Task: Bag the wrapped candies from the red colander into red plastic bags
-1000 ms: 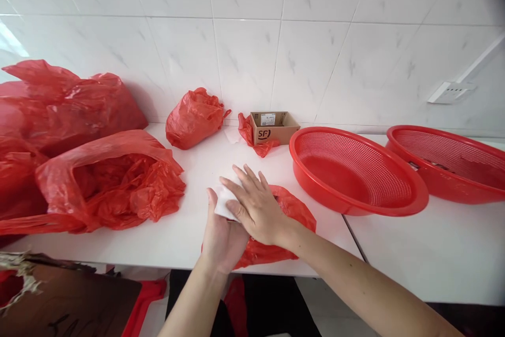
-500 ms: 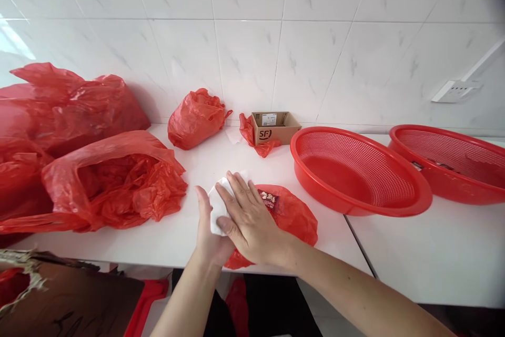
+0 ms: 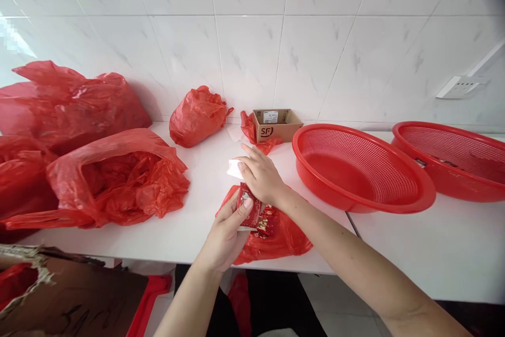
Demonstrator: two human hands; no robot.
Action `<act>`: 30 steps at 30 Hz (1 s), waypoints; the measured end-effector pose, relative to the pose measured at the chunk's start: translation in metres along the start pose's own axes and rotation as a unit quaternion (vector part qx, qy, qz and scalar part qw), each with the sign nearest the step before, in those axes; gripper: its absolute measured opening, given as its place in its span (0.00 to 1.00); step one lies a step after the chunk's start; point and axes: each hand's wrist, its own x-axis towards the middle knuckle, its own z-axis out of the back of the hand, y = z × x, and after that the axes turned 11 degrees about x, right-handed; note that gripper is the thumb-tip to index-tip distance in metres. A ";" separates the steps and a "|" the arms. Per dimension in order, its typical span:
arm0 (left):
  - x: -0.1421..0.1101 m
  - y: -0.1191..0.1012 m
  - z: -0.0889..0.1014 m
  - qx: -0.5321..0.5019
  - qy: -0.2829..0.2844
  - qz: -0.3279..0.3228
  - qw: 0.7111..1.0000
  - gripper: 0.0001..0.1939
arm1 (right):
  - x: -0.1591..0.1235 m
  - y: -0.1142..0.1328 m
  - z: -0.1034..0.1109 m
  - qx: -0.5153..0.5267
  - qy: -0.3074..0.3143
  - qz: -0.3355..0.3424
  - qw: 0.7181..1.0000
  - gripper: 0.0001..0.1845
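Observation:
My left hand grips a dark red printed packet, thumb across its front. A pale edge shows along the packet's bottom. Just above it, my right hand pinches a folded white tissue between thumb and fingers. That hand covers the packet's upper right side. Beneath both hands a red plastic bag lies on the table. Small red and gold wrapped pieces show on the bag, partly hidden by the packet and my left hand.
Two red perforated baskets stand to the right. A small open cardboard box is near the tiled wall, beside a tied red bag. An open red bag lies left. A torn carton sits below the table edge.
The white tissue, earlier pressed between both palms, is now in my right hand, which has moved up. My left hand now holds the red packet, and the red and gold pieces have come into view.

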 end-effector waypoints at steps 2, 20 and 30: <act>-0.002 -0.002 0.003 -0.020 -0.008 0.012 1.000 0.18 | 0.011 -0.010 0.006 0.035 0.013 -0.024 0.999 0.20; 0.017 -0.001 0.016 -0.013 -0.224 -0.089 0.970 0.18 | -0.029 0.015 0.002 0.340 0.027 -0.060 0.938 0.12; 0.013 -0.001 0.027 0.166 -0.217 -0.102 0.957 0.38 | -0.002 0.004 0.017 0.367 -0.066 -0.076 0.925 0.14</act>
